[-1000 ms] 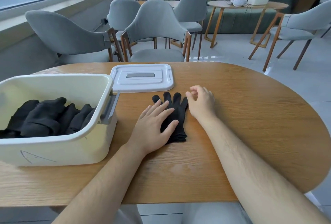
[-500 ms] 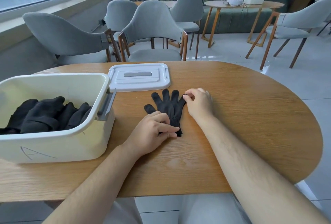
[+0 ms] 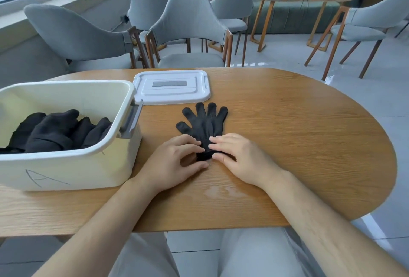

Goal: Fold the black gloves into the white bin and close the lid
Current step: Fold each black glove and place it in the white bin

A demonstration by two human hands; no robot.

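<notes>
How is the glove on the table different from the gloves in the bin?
The glove on the table lies flat, fingers spread; the gloves in the bin are bunched in a heap. The left hand and right hand pinch the table glove's cuff; nothing touches the bin gloves. Both are black.

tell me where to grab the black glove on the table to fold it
Take the black glove by its cuff, coming from the near side. It lies flat with its finger ends pointing away toward the lid, so the cuff is the closest, narrowest part; the left hand and right hand pinch it there.
</notes>
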